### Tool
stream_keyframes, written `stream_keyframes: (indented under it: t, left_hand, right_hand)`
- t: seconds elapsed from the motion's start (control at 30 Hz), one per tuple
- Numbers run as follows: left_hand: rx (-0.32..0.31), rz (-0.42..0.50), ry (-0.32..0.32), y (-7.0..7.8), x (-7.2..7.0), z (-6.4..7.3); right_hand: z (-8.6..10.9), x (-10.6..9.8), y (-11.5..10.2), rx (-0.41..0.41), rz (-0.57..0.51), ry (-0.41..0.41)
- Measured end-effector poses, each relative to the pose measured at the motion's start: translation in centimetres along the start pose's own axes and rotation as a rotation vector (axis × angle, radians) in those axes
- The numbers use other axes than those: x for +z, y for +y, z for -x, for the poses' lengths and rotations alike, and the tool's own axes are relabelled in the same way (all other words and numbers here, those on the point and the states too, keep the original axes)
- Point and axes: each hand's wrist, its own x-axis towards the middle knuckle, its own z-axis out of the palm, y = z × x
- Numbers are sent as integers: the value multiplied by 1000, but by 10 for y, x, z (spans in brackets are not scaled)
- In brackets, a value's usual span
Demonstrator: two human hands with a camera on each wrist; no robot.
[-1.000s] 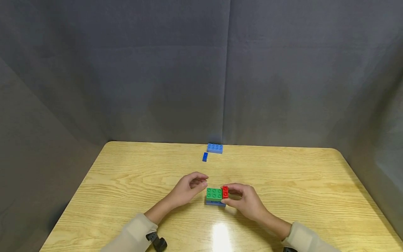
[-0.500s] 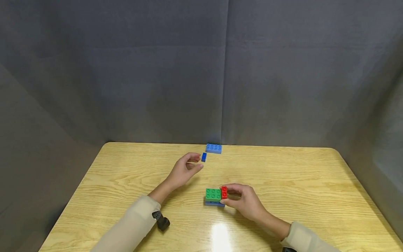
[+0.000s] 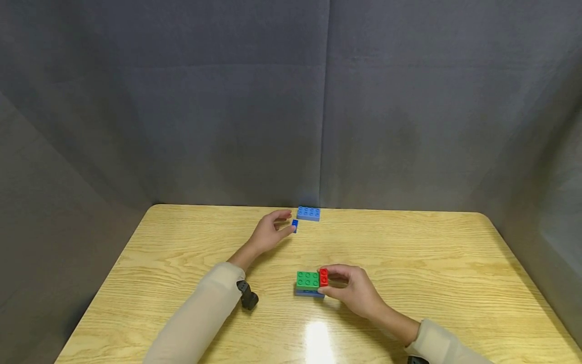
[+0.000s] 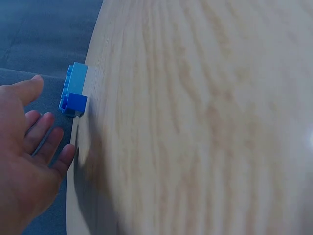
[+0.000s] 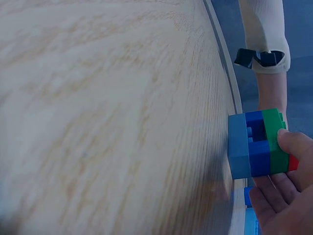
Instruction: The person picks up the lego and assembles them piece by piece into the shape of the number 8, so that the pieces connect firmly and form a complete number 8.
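Observation:
At the far part of the table, my left hand (image 3: 267,232) reaches to a small dark blue toy brick (image 3: 295,223), thumb tip right at its near end. In the left wrist view the fingers of that hand (image 4: 27,156) are spread, with nothing between them. My right hand (image 3: 359,293) holds a toy brick stack by its right end, at the red brick (image 3: 324,277). Beside the red is a green brick (image 3: 307,279). The right wrist view shows dark blue bricks (image 5: 259,159) under the green, above a light blue base brick (image 5: 238,147).
A light blue eight-stud brick (image 3: 308,214) lies at the table's back edge, just behind the small dark blue one. A grey cloth (image 3: 227,111) hangs behind the wooden table (image 3: 409,253). Black wrist devices (image 3: 247,296) sit at both cuffs.
My left hand has moved away from beside the stack, forward to the small dark blue brick. My right hand has stayed at the stack.

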Motion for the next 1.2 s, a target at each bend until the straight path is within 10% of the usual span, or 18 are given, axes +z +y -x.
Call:
stream_keyframes:
  t: [1.2]
  left_hand:
    - [1,-176,-4,-12,13,-13]
  right_hand:
    - [8,-2,-35,9,-78,-40]
